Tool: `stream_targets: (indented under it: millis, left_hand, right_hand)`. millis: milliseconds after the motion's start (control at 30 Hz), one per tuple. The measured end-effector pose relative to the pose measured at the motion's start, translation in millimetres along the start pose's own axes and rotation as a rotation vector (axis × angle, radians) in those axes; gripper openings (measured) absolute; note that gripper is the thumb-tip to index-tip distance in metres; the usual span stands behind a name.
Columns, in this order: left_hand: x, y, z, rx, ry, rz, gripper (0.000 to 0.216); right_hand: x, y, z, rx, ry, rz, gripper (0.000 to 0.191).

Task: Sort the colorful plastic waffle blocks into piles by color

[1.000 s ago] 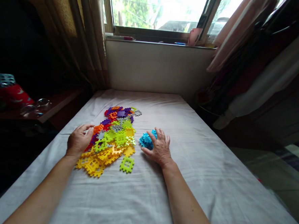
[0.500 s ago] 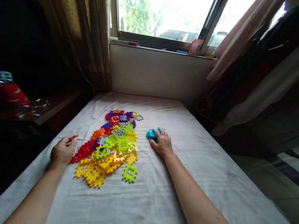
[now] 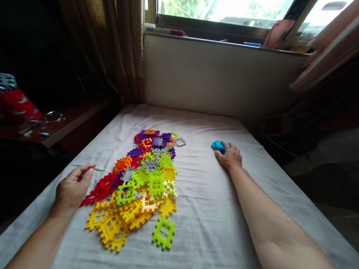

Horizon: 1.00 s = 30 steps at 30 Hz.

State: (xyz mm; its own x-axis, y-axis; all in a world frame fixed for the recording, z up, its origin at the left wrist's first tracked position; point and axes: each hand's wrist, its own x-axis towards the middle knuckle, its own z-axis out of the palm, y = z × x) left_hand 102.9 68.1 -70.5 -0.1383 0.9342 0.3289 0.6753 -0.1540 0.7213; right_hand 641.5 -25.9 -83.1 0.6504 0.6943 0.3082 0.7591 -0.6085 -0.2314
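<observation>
My right hand point(image 3: 232, 155) is wrapped over a small cluster of blue interlocking plastic tiles point(image 3: 217, 145) on the right part of the sheet; the fingers hide much of it. My left hand point(image 3: 72, 189) rests at the left, fingers loosely bent and thumb a little apart, with nothing visible in it. Beside it lie red tiles point(image 3: 105, 186), the nearest part of a multicoloured heap. In that heap are yellow tiles point(image 3: 111, 224), lime-green tiles point(image 3: 156, 184), orange tiles point(image 3: 123, 164) and purple tiles point(image 3: 135, 152). One green window tile point(image 3: 164, 233) lies apart, in front of the heap.
A pale sheet point(image 3: 205, 217) covers the bed-like surface. To the left, a dark side table point(image 3: 77, 118) holds glasses point(image 3: 53, 117) and a red patterned container point(image 3: 17, 104). Beyond stand a low wall point(image 3: 216, 76) and window; a curtain point(image 3: 124, 46) hangs left, clothes right.
My right hand has moved rightward and away from the heap, taking the blue tiles along the sheet. My left hand stays about where it was. The view has tilted down slightly.
</observation>
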Motion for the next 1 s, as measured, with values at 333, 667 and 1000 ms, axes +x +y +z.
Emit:
stream_targets:
  millis: [333,667,1000]
  left_hand:
    - [-3,1,-1,0.015,-0.024,-0.032,0.041]
    - [-5,11,-4,0.034,-0.066,-0.007,0.044]
    - [-8,9,3,0.062,-0.081,0.045,0.04]
  right_hand:
    - [31,17,4,-0.019,0.038,0.237,0.061]
    - [-6,9,0,-0.055,0.214,-0.058,0.057]
    - [-154,-65,-42,0.281,-0.092,-0.714,0.077]
